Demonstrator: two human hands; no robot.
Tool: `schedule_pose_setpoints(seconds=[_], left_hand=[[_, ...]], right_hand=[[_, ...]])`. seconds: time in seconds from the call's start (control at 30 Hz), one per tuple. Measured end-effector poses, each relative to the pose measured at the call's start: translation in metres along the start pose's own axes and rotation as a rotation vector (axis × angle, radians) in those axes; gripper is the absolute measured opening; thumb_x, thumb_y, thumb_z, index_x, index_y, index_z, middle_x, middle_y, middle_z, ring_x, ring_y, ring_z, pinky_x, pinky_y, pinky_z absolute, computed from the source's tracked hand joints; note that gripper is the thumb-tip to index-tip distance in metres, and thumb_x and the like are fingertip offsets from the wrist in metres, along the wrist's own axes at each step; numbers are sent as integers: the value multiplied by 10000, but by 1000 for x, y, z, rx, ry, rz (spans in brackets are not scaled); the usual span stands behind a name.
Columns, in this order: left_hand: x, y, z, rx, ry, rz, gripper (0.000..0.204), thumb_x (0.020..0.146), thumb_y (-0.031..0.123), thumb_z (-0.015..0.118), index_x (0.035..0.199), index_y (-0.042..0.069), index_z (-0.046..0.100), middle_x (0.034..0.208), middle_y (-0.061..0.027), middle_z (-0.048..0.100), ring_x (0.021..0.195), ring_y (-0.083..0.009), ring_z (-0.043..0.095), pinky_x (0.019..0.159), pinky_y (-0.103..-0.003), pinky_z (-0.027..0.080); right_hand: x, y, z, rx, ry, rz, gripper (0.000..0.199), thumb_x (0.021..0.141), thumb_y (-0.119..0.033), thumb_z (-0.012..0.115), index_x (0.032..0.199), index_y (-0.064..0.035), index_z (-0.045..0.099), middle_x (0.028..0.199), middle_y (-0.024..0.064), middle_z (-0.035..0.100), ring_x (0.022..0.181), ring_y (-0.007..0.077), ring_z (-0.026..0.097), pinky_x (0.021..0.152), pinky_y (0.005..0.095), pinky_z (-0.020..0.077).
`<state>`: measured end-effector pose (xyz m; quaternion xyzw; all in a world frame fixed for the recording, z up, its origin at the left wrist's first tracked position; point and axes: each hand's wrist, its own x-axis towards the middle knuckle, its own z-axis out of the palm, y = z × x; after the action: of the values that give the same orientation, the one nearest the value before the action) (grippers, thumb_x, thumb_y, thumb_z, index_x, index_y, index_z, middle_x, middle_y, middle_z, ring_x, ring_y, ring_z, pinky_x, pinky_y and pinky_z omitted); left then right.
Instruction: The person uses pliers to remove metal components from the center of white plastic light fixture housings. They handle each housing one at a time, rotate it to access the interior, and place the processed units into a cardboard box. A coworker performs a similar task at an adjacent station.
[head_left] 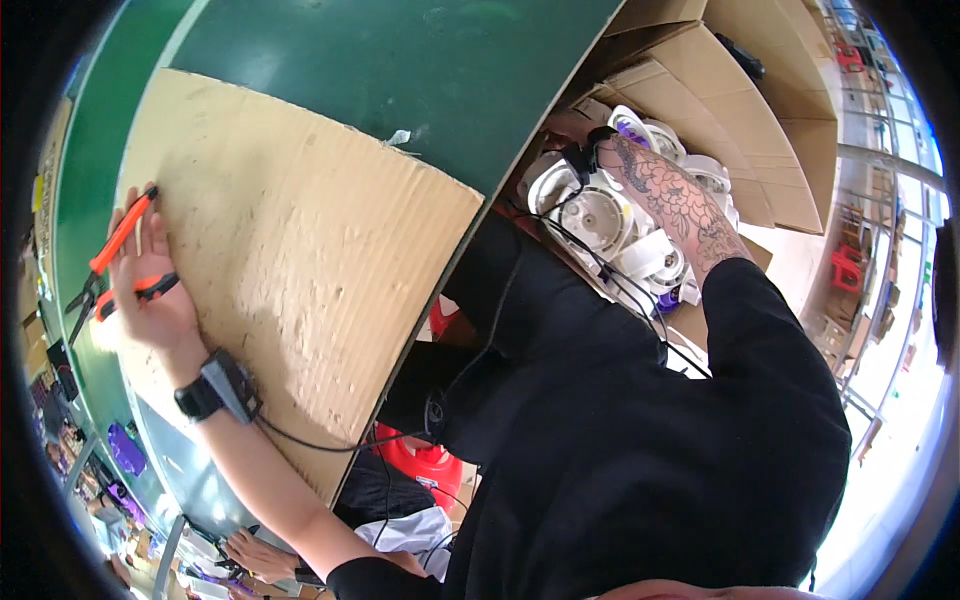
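Observation:
My left hand (160, 300) is over the left side of the cardboard sheet, holding a pair of orange-handled pliers (122, 232). One handle runs along the fingers, the other crosses the palm, and the dark jaws point away to the lower left. To the right, my right hand (568, 126) reaches down into a cardboard box, beside a heap of round white plastic parts (590, 218). Shadow and the table edge hide its fingers, so what it touches does not show. Some of the white parts have purple pieces on them.
The flat cardboard sheet (290, 260) lies on a green table (400, 60). Raised flaps of the cardboard box (745, 130) stand on its far side. Black cables (610, 270) run from both wrists. A red stool (425, 465) is under the table; another person's hand (262, 556) is at lower left.

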<state>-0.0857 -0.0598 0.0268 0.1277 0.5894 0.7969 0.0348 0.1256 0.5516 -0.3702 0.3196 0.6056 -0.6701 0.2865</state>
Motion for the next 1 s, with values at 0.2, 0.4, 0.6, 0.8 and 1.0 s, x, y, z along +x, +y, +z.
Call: schedule_pose_setpoints(seconds=[0.2, 0.4, 0.6, 0.8, 1.0], left_hand=[[-12, 2, 6, 83, 20, -4, 539, 966, 181, 541, 1421, -74, 404, 1508, -282, 400, 1384, -354, 430, 1150, -423, 356], [-26, 26, 39, 43, 69, -47, 511, 979, 199, 558, 1423, -5, 408, 1496, -224, 441, 1391, -354, 439, 1114, -476, 375], [-74, 87, 72, 21, -46, 78, 651, 934, 355, 518, 1469, 1, 403, 1561, -234, 362, 1454, -375, 343, 1130, -463, 309], [-137, 139, 96, 28, -342, 252, 815, 849, 406, 534, 1517, -23, 347, 1568, -267, 328, 1465, -431, 305, 1083, -445, 389], [-175, 146, 109, 2, -357, 299, 849, 813, 400, 603, 1488, -52, 355, 1531, -296, 353, 1438, -443, 347, 1054, -432, 451]], right_hand=[[-130, -92, 109, -360, 210, -337, 312, 909, -273, 671, 1084, -14, 677, 965, 88, 682, 871, 172, 651, 778, 315, 543], [-322, -184, 191, -512, 262, -1032, 103, 901, -113, 680, 928, -14, 681, 819, 46, 675, 783, 101, 640, 722, 261, 513], [-478, -260, 221, -249, 99, -1545, 165, 983, -162, 625, 975, -6, 678, 920, 52, 684, 866, 128, 647, 801, 284, 529], [-664, -239, 220, -570, 121, -1503, 194, 994, -194, 588, 990, -17, 668, 949, 55, 657, 872, 152, 628, 809, 301, 518], [-669, -199, 192, -716, 283, -1071, 136, 965, -160, 602, 950, -41, 666, 926, 46, 643, 842, 137, 614, 780, 288, 511]])
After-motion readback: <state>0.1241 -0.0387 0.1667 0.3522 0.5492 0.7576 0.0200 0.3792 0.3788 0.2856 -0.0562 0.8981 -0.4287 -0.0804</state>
